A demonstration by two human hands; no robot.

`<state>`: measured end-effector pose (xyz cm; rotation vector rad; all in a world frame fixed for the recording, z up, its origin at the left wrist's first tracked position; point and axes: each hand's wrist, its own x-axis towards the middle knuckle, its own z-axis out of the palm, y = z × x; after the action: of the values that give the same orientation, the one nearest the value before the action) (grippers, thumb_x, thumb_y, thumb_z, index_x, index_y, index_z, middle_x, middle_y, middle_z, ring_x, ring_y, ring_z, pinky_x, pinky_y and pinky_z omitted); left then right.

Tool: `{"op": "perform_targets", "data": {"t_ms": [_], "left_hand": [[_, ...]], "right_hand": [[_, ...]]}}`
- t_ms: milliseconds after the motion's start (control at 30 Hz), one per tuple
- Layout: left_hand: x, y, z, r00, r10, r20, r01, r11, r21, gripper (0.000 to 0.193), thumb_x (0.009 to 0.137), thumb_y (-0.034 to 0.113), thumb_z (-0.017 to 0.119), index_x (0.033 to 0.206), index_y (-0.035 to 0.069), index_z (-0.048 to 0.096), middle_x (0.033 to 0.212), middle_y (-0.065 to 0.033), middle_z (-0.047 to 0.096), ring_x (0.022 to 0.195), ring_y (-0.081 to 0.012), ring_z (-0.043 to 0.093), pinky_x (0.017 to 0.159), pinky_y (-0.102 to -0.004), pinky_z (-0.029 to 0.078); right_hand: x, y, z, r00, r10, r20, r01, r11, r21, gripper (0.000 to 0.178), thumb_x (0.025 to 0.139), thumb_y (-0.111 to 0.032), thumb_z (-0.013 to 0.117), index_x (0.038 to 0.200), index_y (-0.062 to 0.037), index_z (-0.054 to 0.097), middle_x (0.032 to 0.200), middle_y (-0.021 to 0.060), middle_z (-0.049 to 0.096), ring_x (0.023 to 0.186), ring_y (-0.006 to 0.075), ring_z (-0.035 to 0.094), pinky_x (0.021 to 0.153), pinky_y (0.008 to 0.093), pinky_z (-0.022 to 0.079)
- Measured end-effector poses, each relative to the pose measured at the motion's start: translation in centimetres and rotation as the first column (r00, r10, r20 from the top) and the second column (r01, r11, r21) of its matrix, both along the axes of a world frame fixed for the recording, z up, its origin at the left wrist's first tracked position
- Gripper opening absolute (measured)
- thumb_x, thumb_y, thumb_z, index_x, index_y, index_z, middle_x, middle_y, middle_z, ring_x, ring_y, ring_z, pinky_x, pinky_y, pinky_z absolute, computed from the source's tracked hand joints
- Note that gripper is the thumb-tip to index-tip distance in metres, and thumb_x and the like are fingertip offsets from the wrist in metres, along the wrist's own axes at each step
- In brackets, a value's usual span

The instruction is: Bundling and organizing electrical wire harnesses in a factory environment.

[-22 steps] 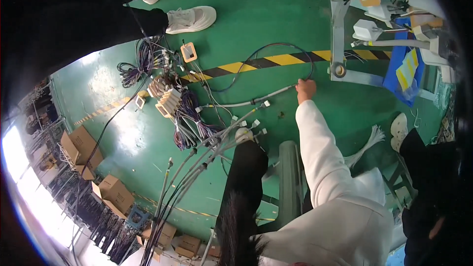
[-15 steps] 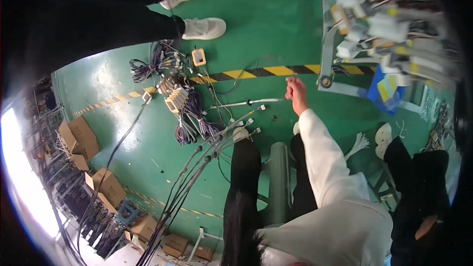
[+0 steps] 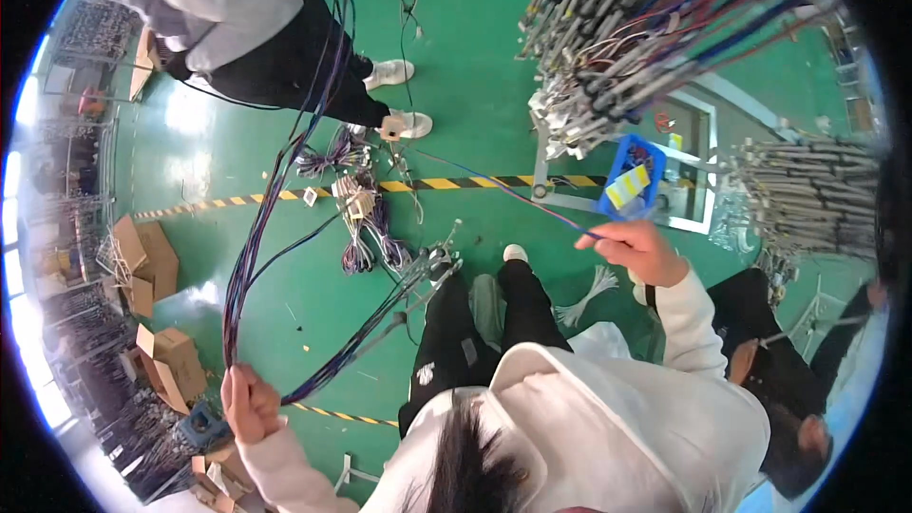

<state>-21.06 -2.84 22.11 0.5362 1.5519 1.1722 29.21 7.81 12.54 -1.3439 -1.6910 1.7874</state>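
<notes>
My left hand (image 3: 249, 402) is closed round a bundle of dark, purplish cables (image 3: 255, 261). From that fist the bundle loops up toward the standing person, and another length runs back to grey sleeved cable ends (image 3: 427, 266) by my knee. Out to the right, my right hand (image 3: 638, 252) pinches the end of thin blue and red wires (image 3: 532, 201). These stretch taut to the upper left, toward a small tan block (image 3: 391, 129) near the other person's shoes. The fingertips of my right hand are pressed together on the wires.
A person in a light top (image 3: 237, 0) stands at upper left, hands partly cut off. Coiled harnesses (image 3: 375, 218) lie on the green floor. Racks of grey cables (image 3: 608, 47) and a blue bin (image 3: 632, 180) stand right. Cardboard boxes (image 3: 171, 361) line the left. Someone sits at right.
My left hand has come into view, gripping the cable bundle. My right hand has moved right and now pinches the thin wires. The view has shifted, showing more of the standing person.
</notes>
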Motion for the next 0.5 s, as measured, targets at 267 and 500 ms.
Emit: {"op": "perform_targets", "data": {"t_ms": [267, 500], "left_hand": [[0.5, 1.8, 2.4, 0.974, -0.004, 0.225, -0.034, 0.986, 0.164, 0.018, 0.093, 0.017, 0.041, 0.080, 0.005, 0.044, 0.052, 0.0056, 0.030, 0.039, -0.0011, 0.023, 0.033, -0.0173, 0.017], [-0.6, 2.1, 3.9, 0.955, -0.160, 0.251, 0.091, 0.959, 0.267, 0.017, 0.093, 0.017, 0.041, 0.081, 0.005, 0.046, 0.052, 0.0049, 0.033, 0.039, -0.0013, 0.023, 0.033, -0.0173, 0.017]], "right_hand": [[2.7, -8.7, 15.3, 0.955, -0.277, -0.105, 0.291, 0.944, 0.154, 0.026, 0.084, -0.021, 0.054, 0.090, 0.0032, 0.061, 0.071, 0.0038, 0.056, 0.056, 0.0046, 0.043, 0.045, 0.0210, 0.032], [6.7, -17.3, 22.2, 0.165, -0.194, -0.967, 0.861, 0.506, 0.046, 0.012, 0.078, -0.011, 0.052, 0.067, -0.0126, 0.048, 0.053, -0.0043, 0.039, 0.039, 0.0041, 0.036, 0.037, 0.0214, 0.024]]}}
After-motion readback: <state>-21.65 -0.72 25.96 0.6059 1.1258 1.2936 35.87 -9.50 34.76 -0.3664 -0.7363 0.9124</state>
